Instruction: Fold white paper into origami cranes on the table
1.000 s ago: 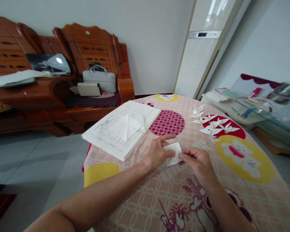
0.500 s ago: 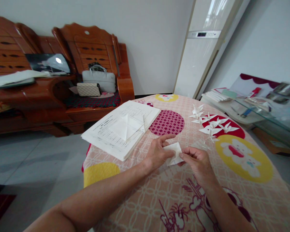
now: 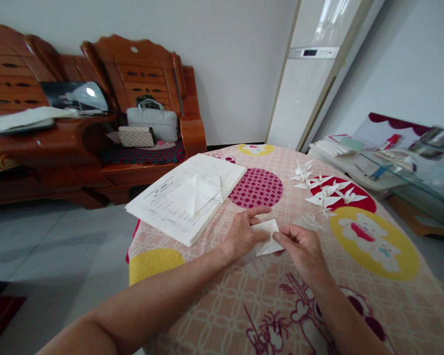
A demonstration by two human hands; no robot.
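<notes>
A small folded square of white paper is between my two hands, just above the patterned tablecloth. My left hand grips its left side, thumb on top and index finger stretched out beyond the far edge. On the right side, my right hand pinches the paper, its thumb close to my left thumb; the fingers beneath are partly hidden. Several white paper cranes stand beyond my right hand. To the left lies a stack of printed sheets with a creased white paper square on top.
The round table has a cloth with coloured circles. At the right, a glass-topped side table holds papers and other items. A wooden sofa with a grey handbag and a quilted purse stands behind on the left.
My right thumb has slid slightly left across the folded paper, nearer my left thumb. Both hands keep hold of the paper, and the rest looks the same.
</notes>
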